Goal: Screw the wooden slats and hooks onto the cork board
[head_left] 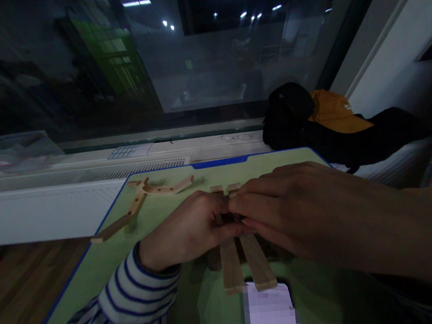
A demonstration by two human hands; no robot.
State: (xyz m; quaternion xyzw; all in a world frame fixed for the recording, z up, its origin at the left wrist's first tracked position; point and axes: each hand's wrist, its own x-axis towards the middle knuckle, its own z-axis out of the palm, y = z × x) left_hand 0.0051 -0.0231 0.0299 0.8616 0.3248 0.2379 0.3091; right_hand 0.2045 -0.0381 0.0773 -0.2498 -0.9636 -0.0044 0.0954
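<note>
Two flat wooden slats (231,266) lie side by side under my hands, their near ends spreading slightly apart. My left hand (195,227) comes in from the left, its fingers closed on the middle of the slats. From the right my right hand (276,204) reaches over, its fingers bent and pressed together at the same spot. Darker wooden parts show between and below the slats, mostly covered by my fingers. What exactly the right fingertips pinch is hidden. Farther left on the table stands a jointed wooden piece (138,201) with holes and angled arms.
The green table (189,285) has a blue edge. A phone (272,306) with a lit screen lies just before the slats. Beyond are a white radiator (46,212), a window, a clear plastic box (18,151), and dark clothing (291,120) with an orange cap (338,111).
</note>
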